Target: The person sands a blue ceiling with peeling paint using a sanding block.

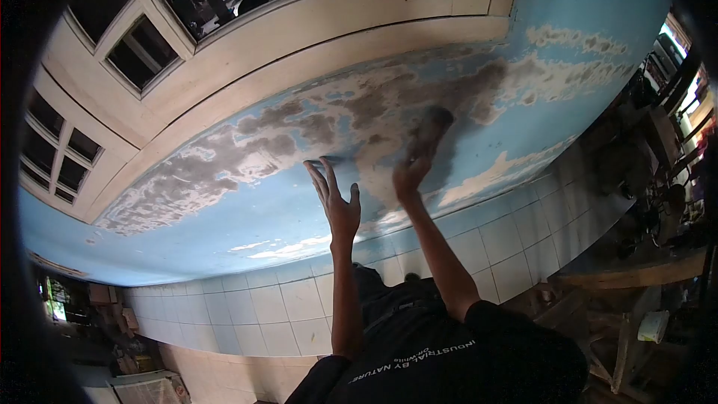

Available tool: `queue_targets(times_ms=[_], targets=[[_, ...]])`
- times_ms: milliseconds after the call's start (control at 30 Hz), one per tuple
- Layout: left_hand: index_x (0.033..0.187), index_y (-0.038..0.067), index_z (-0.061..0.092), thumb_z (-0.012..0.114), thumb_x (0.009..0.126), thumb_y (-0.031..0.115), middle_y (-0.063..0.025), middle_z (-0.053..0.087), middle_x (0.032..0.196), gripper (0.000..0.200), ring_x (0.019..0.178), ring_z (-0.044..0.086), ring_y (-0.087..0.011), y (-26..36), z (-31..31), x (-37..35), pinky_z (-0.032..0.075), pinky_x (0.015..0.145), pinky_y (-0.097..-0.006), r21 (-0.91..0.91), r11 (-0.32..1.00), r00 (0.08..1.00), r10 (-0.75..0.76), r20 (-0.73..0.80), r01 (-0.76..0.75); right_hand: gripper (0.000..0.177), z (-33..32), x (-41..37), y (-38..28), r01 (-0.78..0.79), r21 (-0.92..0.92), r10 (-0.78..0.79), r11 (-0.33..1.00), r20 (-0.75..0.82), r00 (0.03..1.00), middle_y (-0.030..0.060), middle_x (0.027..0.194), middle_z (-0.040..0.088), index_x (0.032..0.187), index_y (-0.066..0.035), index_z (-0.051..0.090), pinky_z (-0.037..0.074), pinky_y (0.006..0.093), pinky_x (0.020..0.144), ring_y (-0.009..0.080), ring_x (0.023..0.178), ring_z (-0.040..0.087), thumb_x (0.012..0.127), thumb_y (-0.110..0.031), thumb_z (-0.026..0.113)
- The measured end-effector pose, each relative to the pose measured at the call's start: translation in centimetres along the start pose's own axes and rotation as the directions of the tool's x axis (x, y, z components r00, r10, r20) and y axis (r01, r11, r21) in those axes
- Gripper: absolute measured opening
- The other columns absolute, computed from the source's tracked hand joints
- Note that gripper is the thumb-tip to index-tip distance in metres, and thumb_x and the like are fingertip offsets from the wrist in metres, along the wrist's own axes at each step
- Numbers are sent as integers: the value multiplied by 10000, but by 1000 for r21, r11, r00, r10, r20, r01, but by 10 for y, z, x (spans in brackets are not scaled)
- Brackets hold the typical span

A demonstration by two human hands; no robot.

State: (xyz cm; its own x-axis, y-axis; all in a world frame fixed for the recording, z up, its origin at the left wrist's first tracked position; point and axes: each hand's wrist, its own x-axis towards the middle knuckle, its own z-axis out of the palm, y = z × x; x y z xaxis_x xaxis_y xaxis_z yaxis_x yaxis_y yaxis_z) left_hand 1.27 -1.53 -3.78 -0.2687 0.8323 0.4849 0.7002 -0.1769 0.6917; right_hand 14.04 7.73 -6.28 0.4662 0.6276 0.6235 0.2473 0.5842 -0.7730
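Note:
My left hand point(334, 198) has its fingers spread, with the fingertips at the blue wall point(277, 206) below the patchy area. To its right, my right hand point(413, 168) is closed on a dark, blurred object point(434, 131), held against or close to the wall. What that object is, I cannot make out. Grey and beige patches point(374, 101) of bare or filled surface spread across the blue paint around and above both hands. Smaller pale patches point(493, 172) lie lower on the wall, right of my right hand.
Cream window frames point(247, 34) with dark panes run above the wall patches. White tiles point(299, 303) line the lower wall. At the right stand a wooden bench point(632, 273), a white container point(653, 326) and dark clutter. Boxes point(105, 295) are at the lower left.

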Motion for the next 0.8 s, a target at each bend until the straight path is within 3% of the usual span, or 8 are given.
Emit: queue_targets(times_ms=[133, 200, 333, 400, 500, 567, 700, 800], targets=[[1550, 161, 146, 677, 793, -10, -215, -56, 1594, 941, 1465, 16, -415, 3, 5, 0, 209, 1153, -513, -6, 1000, 999, 23, -41, -23, 347, 16, -12, -26, 280, -49, -277, 959, 56, 959, 200, 1310, 569, 1269, 15, 578, 211, 552, 1137, 386, 1283, 458, 979, -128, 454], [1551, 165, 147, 678, 791, -15, -215, -57, 1593, 944, 1466, 13, -414, 2, 6, 0, 211, 1152, -515, 6, 999, 998, 33, -50, -32, 357, 10, -11, -12, 496, -218, -402, 840, 365, 840, 231, 1303, 561, 1277, 39, 557, 218, 556, 1131, 392, 1273, 462, 977, -124, 453], [1549, 158, 149, 683, 794, -16, -222, -62, 1591, 942, 1466, 11, -415, 2, 0, 0, 210, 1151, -515, -10, 1000, 1000, 13, -20, -14, 303, -13, 7, 25, 379, -220, -347, 899, 168, 923, 248, 1318, 540, 1236, 41, 559, 261, 523, 1122, 387, 1288, 451, 964, -58, 472], [1549, 155, 149, 685, 795, -15, -224, -64, 1590, 940, 1466, 9, -415, 2, 0, 0, 208, 1151, -513, -22, 1000, 1000, 6, -4, -6, 263, -13, 6, 38, -282, -79, 285, 956, 32, 958, 227, 1322, 539, 1187, 26, 586, 258, 541, 1127, 393, 1287, 434, 968, -61, 469], [1548, 146, 147, 688, 795, -11, -230, -63, 1589, 940, 1465, 4, -418, 7, 6, 0, 202, 1153, -512, -27, 999, 999, 37, -35, -38, 267, 11, -16, 9, 107, -48, -109, 993, -42, 993, 220, 1335, 533, 1188, 15, 596, 232, 545, 1144, 400, 1316, 410, 961, -63, 478], [1548, 133, 143, 693, 790, -10, -235, -62, 1587, 947, 1465, -1, -420, 9, 10, 2, 193, 1156, -507, -19, 1000, 996, 18, -84, -19, 316, 8, -21, -13, 324, -151, -288, 934, 221, 932, 209, 1378, 504, 1247, 6, 577, 205, 542, 1155, 398, 1368, 356, 956, -71, 483], [1547, 121, 141, 700, 783, -6, -244, -60, 1584, 956, 1464, -3, -423, 5, 11, 1, 185, 1159, -503, 32, 999, 996, 43, -83, -41, 396, -4, -14, 8, 450, -230, -353, 863, 362, 863, 202, 1390, 496, 1366, -38, 508, 165, 572, 1156, 397, 1351, 380, 995, -150, 425], [1547, 122, 141, 699, 782, -4, -247, -63, 1583, 955, 1463, -4, -424, 4, 9, 0, 182, 1161, -503, 11, 999, 997, 33, -71, -33, 380, -10, -5, 26, 271, -220, -234, 937, 181, 955, 202, 1409, 481, 1335, -4, 529, 180, 556, 1153, 375, 1365, 373, 987, -118, 426]])
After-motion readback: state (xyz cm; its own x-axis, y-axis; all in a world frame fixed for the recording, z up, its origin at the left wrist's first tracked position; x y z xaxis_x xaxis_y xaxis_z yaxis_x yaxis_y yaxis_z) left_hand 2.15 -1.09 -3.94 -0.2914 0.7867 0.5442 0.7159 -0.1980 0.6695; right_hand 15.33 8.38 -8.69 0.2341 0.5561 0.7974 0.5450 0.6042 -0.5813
